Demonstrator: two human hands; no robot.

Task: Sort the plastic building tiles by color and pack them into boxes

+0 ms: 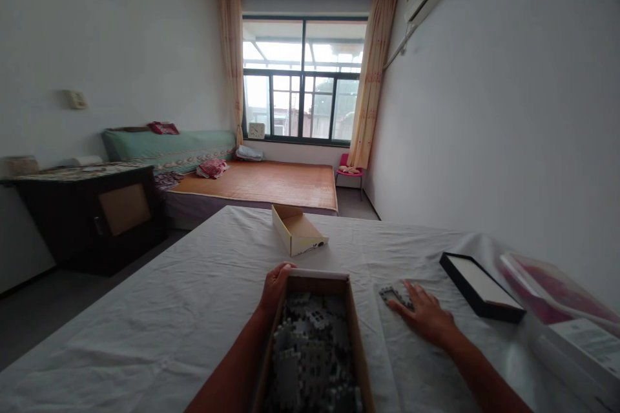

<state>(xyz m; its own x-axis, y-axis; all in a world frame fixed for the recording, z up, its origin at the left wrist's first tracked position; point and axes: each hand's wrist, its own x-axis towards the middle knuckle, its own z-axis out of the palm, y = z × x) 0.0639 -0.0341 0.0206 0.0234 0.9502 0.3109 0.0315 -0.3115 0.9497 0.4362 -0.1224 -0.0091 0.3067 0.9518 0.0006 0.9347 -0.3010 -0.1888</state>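
A brown cardboard box (357, 342) stands right in front of me, full of small grey and dark pieces (310, 348) with notched, jigsaw-like edges. My left hand (277, 287) grips its far left corner, with the fingers over the rim. To the right of the box, my right hand (426, 313) lies low on the table, its fingers stretched out. Its fingertips touch a small joined strip of grey knobbed pieces (389, 295), partly covered by the hand. Under that strip is what looks like a thin clear sheet (402, 361).
A shallow yellowish open box (303, 235) sits at the white-covered table's (194, 297) far edge. On the right are a black-rimmed tray (484, 287), a clear-lidded container with red contents (547, 287) and a white box (588, 342). Beyond the table stands a bed (271, 184).
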